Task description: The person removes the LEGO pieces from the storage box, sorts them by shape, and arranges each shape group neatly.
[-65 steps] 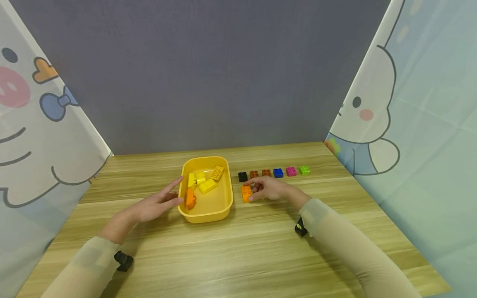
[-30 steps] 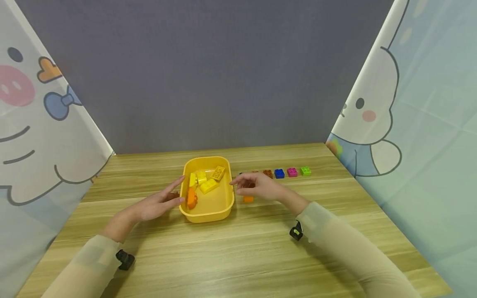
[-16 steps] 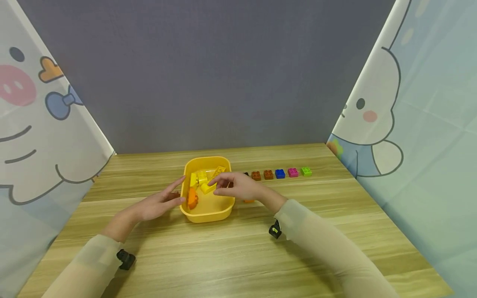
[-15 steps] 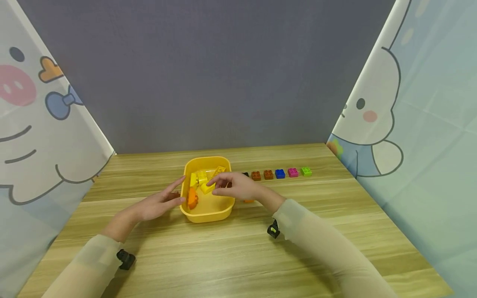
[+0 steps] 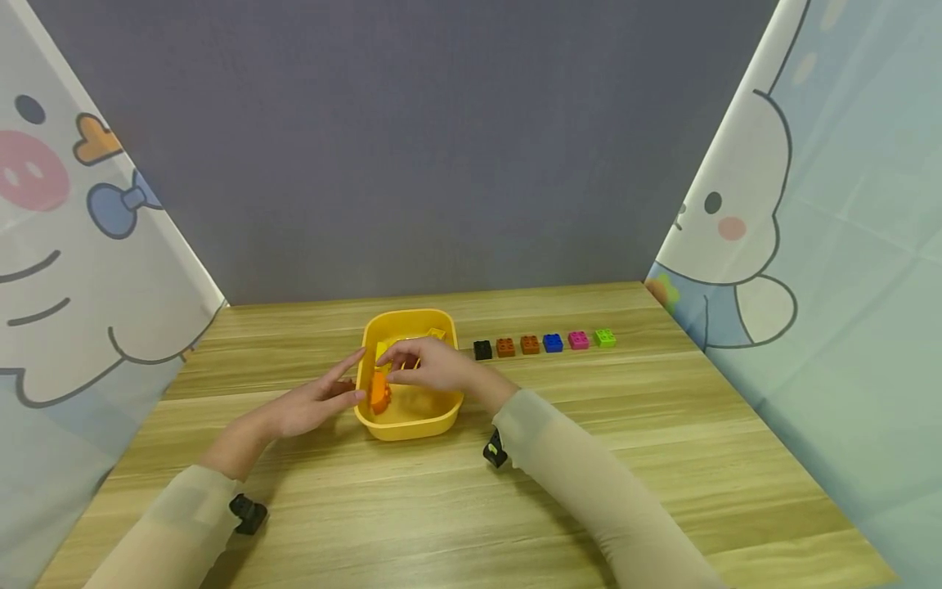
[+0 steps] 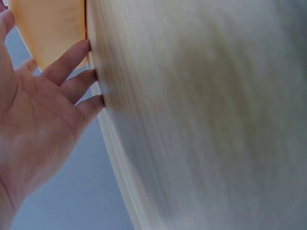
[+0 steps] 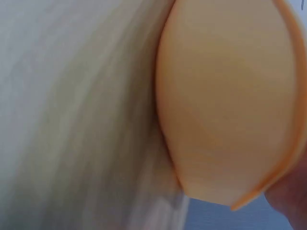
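Observation:
A yellow plastic tub point(image 5: 415, 431) stands on the wooden table, holding an orange toy building brick point(image 5: 380, 394) by its left wall and several yellow ones, mostly hidden by my right hand point(image 5: 430, 364). That hand reaches over the tub's right rim. Its thumb and index finger are parted near the top of the orange brick, with nothing seen held between them. My left hand point(image 5: 305, 405) rests against the tub's left side, fingers spread and straight. In the left wrist view, the fingers of the left hand point(image 6: 43, 105) lie beside the tub's outer wall point(image 6: 53, 33).
Right of the tub runs a row of small bricks: a black brick point(image 5: 482, 350), two brown bricks point(image 5: 505, 348), a blue brick point(image 5: 553, 343), a pink brick point(image 5: 578, 340) and a lime green brick point(image 5: 605, 338). A grey panel point(image 5: 434, 164) stands behind the table.
My right hand has let go of an orange brick on the table below the black one and moved left into the tub. That brick is now hidden behind my wrist. The left hand stays put.

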`<state>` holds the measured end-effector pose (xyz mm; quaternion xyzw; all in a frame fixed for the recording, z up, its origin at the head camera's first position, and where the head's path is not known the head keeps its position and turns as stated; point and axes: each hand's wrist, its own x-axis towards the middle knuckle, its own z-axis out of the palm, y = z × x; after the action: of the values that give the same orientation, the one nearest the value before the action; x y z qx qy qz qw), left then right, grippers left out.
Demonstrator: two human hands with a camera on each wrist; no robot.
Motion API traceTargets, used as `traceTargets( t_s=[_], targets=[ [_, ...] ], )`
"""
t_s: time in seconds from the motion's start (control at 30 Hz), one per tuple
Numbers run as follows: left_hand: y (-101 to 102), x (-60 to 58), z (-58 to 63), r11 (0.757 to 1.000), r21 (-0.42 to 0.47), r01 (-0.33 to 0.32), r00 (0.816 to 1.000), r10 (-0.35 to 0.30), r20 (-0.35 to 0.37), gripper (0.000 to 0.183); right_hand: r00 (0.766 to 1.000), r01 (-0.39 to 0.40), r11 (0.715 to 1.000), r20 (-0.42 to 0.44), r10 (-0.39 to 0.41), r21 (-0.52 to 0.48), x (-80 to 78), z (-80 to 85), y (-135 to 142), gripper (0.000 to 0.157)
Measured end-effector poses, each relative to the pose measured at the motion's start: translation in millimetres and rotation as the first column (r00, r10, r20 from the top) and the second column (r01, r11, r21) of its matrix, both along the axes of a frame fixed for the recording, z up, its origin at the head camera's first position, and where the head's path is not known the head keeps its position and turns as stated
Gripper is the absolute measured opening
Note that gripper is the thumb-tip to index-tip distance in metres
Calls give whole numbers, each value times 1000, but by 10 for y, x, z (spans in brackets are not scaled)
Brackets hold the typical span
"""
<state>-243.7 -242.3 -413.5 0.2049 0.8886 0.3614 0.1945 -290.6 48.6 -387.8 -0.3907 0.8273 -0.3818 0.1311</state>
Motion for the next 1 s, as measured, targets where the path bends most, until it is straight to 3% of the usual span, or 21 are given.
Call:
traceTargets(
  t_s=[0.27, 0.5, 0.83, 1.0],
  targets=[
    [-20, -18, 41, 1000, 8, 5, 1000, -5, -20, 83, 997, -8, 990, -78, 19, 139, 3, -63, -76, 30],
    [-27, 0, 31, 1000, 0, 3, 1000, -3, -12, 83, 988, -36, 949, -134, 82, 314, 41, -56, -127, 41],
    [-8, 5, 6, 1000, 2, 0, 1000, 0, -6, 83, 988, -31, 953, -137, 76, 302, 50, -90, -81, 38],
    [-2, -2, 1, 1000, 5, 6, 1000, -6, -16, 82, 967, -29, 921, -224, 125, 388, 63, -77, -80, 45]
  ],
)
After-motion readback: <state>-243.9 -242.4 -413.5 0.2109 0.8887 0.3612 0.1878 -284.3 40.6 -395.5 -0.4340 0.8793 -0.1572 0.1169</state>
